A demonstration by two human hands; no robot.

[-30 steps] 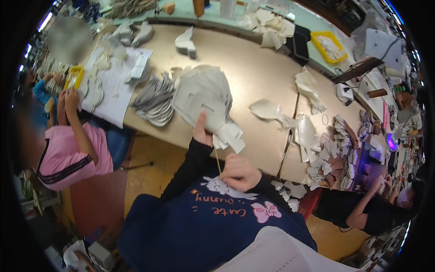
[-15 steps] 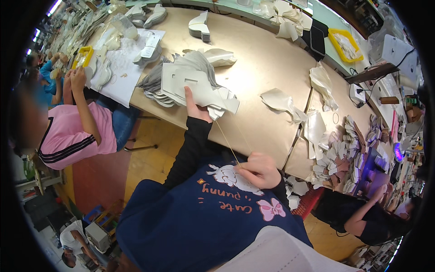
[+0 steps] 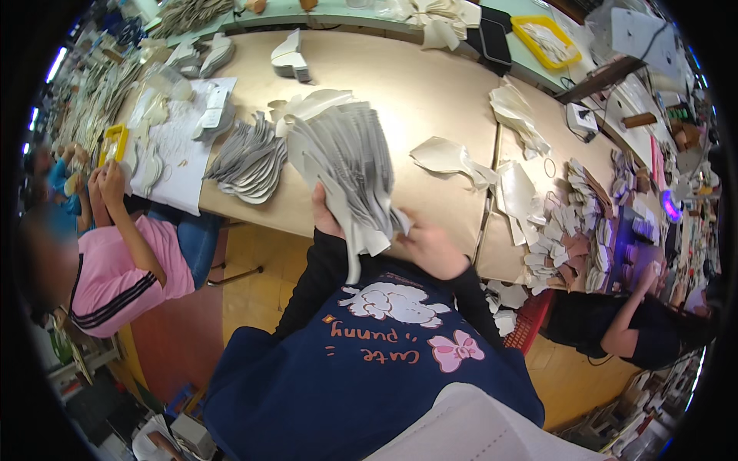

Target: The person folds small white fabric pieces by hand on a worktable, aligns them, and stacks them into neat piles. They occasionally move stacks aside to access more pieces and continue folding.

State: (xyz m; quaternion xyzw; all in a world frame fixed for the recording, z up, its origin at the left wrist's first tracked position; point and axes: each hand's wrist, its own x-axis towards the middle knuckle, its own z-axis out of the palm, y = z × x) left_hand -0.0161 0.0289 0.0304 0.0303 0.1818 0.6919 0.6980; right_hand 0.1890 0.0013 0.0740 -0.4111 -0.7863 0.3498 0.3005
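My left hand (image 3: 327,211) grips a thick stack of grey and off-white cut pieces (image 3: 350,157) by its near left side, the thumb up along the edge. The stack is tilted and fanned, with layered grey edges facing up and one pale strip hanging toward my lap. My right hand (image 3: 434,244), a little blurred, is closed at the stack's lower right end. Whether the rubber band is still in its fingers is hidden. Just left of the held stack lies another fanned pile of grey pieces (image 3: 250,161), and behind it a loose cream piece (image 3: 327,101).
Loose cream pieces (image 3: 453,160) lie right of me, near a rubber band (image 3: 550,167). A bundled stack (image 3: 290,58) stands at the back. Yellow trays (image 3: 547,42) hold pieces. A co-worker in pink (image 3: 134,265) sits left; another in black (image 3: 600,326) is at the right.
The stack has turned in my left hand, so its layered edges now show. My right hand has moved up from my lap to the stack. The stretched rubber band no longer shows.
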